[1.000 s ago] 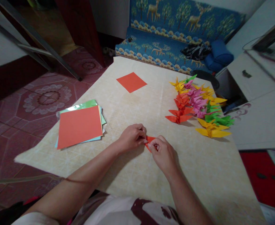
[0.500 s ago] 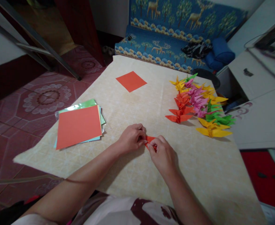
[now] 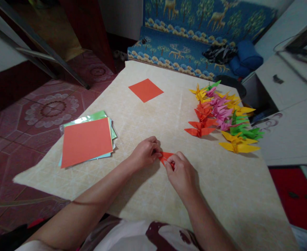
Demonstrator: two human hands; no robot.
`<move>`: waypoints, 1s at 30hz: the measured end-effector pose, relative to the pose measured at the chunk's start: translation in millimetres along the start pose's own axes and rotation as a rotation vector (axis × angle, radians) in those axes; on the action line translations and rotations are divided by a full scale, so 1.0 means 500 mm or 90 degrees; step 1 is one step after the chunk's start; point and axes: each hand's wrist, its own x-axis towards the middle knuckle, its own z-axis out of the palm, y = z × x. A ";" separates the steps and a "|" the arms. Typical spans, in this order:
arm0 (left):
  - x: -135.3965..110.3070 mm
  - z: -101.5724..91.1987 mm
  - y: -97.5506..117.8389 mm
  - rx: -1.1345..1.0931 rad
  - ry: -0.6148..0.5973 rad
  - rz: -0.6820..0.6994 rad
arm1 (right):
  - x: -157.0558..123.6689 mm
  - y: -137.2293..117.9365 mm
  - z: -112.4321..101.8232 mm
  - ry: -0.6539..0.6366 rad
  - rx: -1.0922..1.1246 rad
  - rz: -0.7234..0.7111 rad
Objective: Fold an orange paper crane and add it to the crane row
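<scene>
A small folded piece of red-orange origami paper [image 3: 166, 156] lies between my hands near the front of the table. My left hand [image 3: 147, 151] pinches its left corner, fingers curled. On the other side, my right hand [image 3: 181, 170] grips the right end between thumb and fingers, hiding part of the folds. Further off, a flat square sheet of red-orange paper [image 3: 146, 90] rests on the cloth. To the right stand several folded paper cranes in orange [image 3: 199, 129], pink [image 3: 221, 109], yellow [image 3: 238, 143] and green [image 3: 247, 132].
A stack of coloured paper topped by a red-orange sheet [image 3: 86, 142] lies at the table's left. The table has a cream patterned cloth [image 3: 148, 122]. Behind it is a bench with a blue deer-patterned cover [image 3: 166, 52]; a white cabinet [image 3: 297, 132] stands to the right.
My left hand has shifted slightly left along the folded paper, so more of the paper shows between my hands. My right hand keeps nearly the same place.
</scene>
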 end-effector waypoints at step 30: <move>-0.038 0.054 0.056 -0.054 -0.008 -0.010 | 0.005 0.056 -0.065 -0.143 0.143 0.048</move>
